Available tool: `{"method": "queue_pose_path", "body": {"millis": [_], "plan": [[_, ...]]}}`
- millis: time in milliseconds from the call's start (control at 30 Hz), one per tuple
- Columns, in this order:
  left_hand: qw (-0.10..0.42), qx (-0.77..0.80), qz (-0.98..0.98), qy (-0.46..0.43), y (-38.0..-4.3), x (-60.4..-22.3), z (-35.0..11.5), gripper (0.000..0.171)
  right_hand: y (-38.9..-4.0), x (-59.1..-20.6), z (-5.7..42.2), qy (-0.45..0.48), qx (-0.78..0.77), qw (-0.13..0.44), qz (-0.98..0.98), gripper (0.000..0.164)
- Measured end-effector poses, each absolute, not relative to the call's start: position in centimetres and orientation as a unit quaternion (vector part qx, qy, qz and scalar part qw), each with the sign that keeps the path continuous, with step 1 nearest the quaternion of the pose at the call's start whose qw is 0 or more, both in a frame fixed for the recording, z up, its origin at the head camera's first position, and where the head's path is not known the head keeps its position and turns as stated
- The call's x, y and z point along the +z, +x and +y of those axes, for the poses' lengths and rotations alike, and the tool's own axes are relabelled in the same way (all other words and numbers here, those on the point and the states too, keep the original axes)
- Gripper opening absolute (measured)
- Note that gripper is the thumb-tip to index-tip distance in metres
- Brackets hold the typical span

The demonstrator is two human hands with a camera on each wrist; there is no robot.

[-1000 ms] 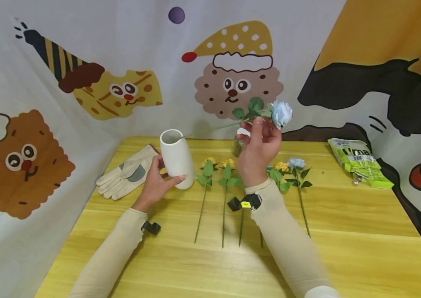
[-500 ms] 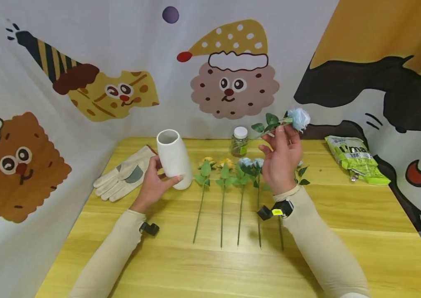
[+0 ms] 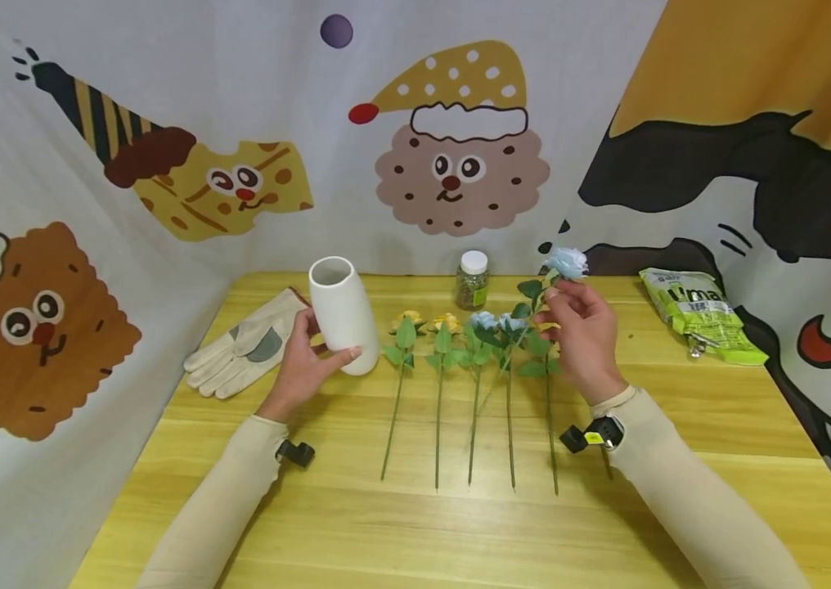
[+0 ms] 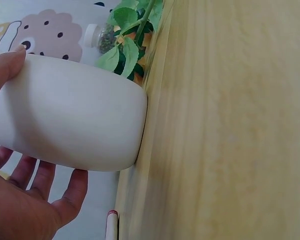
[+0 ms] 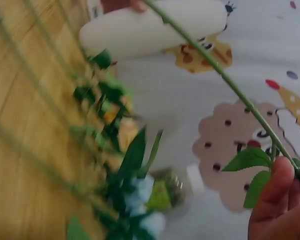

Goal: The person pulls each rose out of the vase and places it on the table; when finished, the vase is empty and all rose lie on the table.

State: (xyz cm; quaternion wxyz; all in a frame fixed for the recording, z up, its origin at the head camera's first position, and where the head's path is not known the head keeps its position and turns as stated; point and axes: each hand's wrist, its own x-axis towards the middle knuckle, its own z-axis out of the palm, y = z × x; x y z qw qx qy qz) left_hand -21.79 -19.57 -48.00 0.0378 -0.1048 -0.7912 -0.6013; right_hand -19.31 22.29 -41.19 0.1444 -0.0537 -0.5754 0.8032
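My left hand [image 3: 310, 357] grips a white ceramic vase [image 3: 343, 314] standing on the wooden table [image 3: 415, 523]; the left wrist view shows the vase [image 4: 70, 125] tilted, with my fingers [image 4: 65, 200] under it. My right hand [image 3: 561, 309] pinches a pale blue artificial rose [image 3: 566, 263] just below the bloom. Its stem slants down-left over a row of flowers [image 3: 474, 343] lying on the table. In the right wrist view the stem [image 5: 225, 75] crosses the frame from my fingertips [image 5: 277, 192].
A pale work glove [image 3: 248, 343] lies left of the vase. A small white-capped jar [image 3: 473, 280] stands at the back, and a green bag [image 3: 702, 315] lies at the far right. Cartoon-printed cloth walls enclose the table.
My right hand has carried the blue rose away from the vase mouth, to the right and down over the row of flowers. My left hand still holds the vase.
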Motion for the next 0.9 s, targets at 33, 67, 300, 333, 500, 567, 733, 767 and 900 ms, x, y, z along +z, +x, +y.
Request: {"method": "queue_pose_path", "body": {"millis": [33,67,300,333,500,567,733,767,900], "plan": [[0.038,-0.602,-0.791,-0.105,-21.8,-48.0,-19.6,0.089,-19.2,-41.4,22.9,-0.054,0.799,0.133,-0.584,0.026],[0.039,-0.602,-0.79,-0.105,-21.8,-48.0,-19.6,0.089,-19.2,-41.5,23.4,-0.052,0.795,0.123,-0.591,0.028],[0.038,-0.604,-0.789,-0.109,-21.8,-47.9,-19.4,0.089,-18.7,-42.5,27.5,-0.048,0.799,0.093,-0.593,0.018],[0.037,-0.604,-0.789,-0.108,-21.8,-48.0,-19.4,0.089,-18.7,-42.6,28.1,-0.045,0.803,0.091,-0.587,0.017],[0.04,-0.603,-0.789,-0.107,-21.9,-48.2,-19.5,0.088,-18.1,-43.6,30.9,-0.021,0.838,0.074,-0.54,0.017],[0.041,-0.603,-0.789,-0.107,-21.9,-48.2,-19.5,0.088,-17.8,-44.0,32.1,-0.014,0.846,0.064,-0.53,0.018],[0.043,-0.601,-0.79,-0.109,-21.9,-48.2,-19.5,0.088,-17.3,-45.0,34.8,-0.011,0.85,0.029,-0.526,0.02],[0.043,-0.601,-0.791,-0.109,-21.9,-48.2,-19.5,0.088,-17.3,-45.2,35.3,-0.013,0.851,0.023,-0.525,0.02],[0.042,-0.599,-0.792,-0.109,-21.8,-48.1,-19.4,0.088,-17.3,-45.8,36.8,-0.021,0.856,0.006,-0.517,0.021]]}}
